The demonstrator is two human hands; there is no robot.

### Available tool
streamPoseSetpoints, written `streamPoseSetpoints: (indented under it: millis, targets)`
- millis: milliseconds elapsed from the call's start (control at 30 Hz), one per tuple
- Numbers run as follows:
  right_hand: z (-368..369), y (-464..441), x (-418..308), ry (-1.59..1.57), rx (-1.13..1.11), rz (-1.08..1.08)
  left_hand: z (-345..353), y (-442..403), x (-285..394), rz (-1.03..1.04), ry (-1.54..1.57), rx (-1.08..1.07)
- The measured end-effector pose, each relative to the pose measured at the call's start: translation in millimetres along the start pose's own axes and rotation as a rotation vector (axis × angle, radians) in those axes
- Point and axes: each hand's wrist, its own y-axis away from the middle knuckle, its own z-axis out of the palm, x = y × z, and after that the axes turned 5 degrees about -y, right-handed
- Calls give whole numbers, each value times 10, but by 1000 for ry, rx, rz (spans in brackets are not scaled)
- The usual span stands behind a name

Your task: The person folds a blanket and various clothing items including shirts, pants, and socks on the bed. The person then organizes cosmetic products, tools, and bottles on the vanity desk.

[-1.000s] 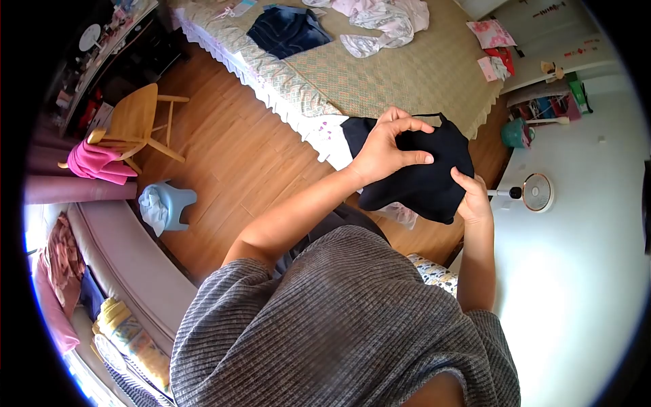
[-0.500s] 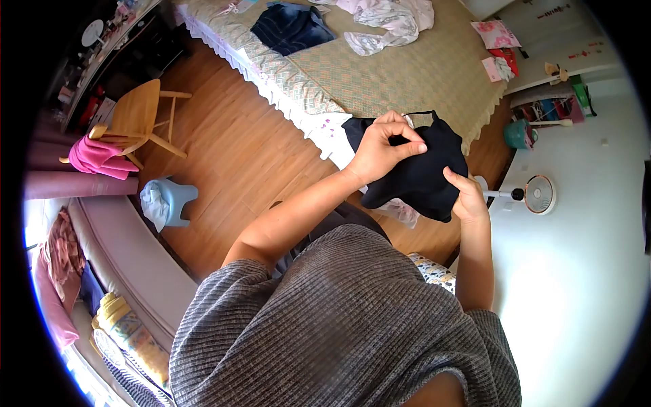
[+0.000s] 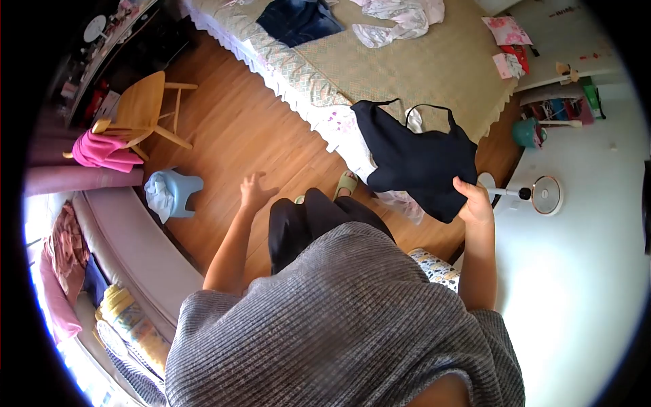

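A black camisole with thin straps [image 3: 424, 156] hangs from my right hand [image 3: 475, 201], its thumb over the near right edge of the cloth and the other fingers behind. The garment is spread wide, its straps toward the bed and its far part over the bed's near corner. My left hand [image 3: 255, 192] is off to the left above the wooden floor, fingers apart, touching nothing. My knees in black trousers lie between the two hands, with a green slipper [image 3: 346, 184] on the floor beyond them.
On the bed [image 3: 400, 74] are dark denim [image 3: 298, 20] and pale printed clothing [image 3: 403, 24]. A wooden chair [image 3: 141, 108] and a blue stool [image 3: 182, 193] stand to the left. At right are a white fan [image 3: 546, 196] and a teal bin [image 3: 525, 133].
My left hand has let go of the black camisole and swung left over the floor. The camisole has opened out, its straps now showing, while my right hand still holds it.
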Motion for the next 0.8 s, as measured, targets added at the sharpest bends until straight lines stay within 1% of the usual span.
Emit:
streamPoseSetpoints:
  millis: [67, 133, 200, 233, 267, 300, 367, 400, 433, 467, 500, 533, 567, 667, 767, 800]
  targets:
    - [-17, -32, 35, 12, -68, 39, 28, -124, 100, 38, 549, -316]
    - [-52, -45, 74, 35, -104, 24, -418, 50, 678, 138, 926, -473]
    - [-14, -57, 85, 46, -167, 21, -512, 27, 1052, 391, 1207, -572]
    - [-17, -82, 99, 12, -135, 30, -577, 24, 1228, 491, 1326, -590]
    - [-32, -109, 115, -22, -102, 38, -693, 57, 1422, 514, 1488, -600]
    - [-43, -122, 116, -56, -67, 45, -641, -43, 1487, 510, 1511, -758]
    - [12, -152, 133, -247, -15, 46, -728, -11, 1702, 470, 1718, -661]
    - [42, -160, 156, -345, 12, 46, -757, -7, 1721, 322, 1787, -741]
    - [23, -165, 211, -285, 1, 14, -787, 0, 1732, 166, 1846, -819]
    - [-25, -175, 299, -226, -9, -18, -830, 32, 1778, 187, 1863, -727]
    - [-50, -184, 371, -169, -20, -49, -814, 23, 1777, 122, 1906, -788]
    - [-4, -207, 421, 3, 57, -106, -779, 7, 1772, 54, 1946, -848]
    - [44, -231, 454, -24, 83, -107, -737, -8, 1764, -17, 1984, -910]
    - [85, -296, 475, -134, 170, -124, -632, -75, 1721, 8, 1925, -886]
    - [-40, -334, 479, -136, 196, -205, -645, -28, 1777, 64, 1893, -738]
    - [-59, -356, 529, -84, 233, -252, -632, -20, 1802, 48, 1869, -670]
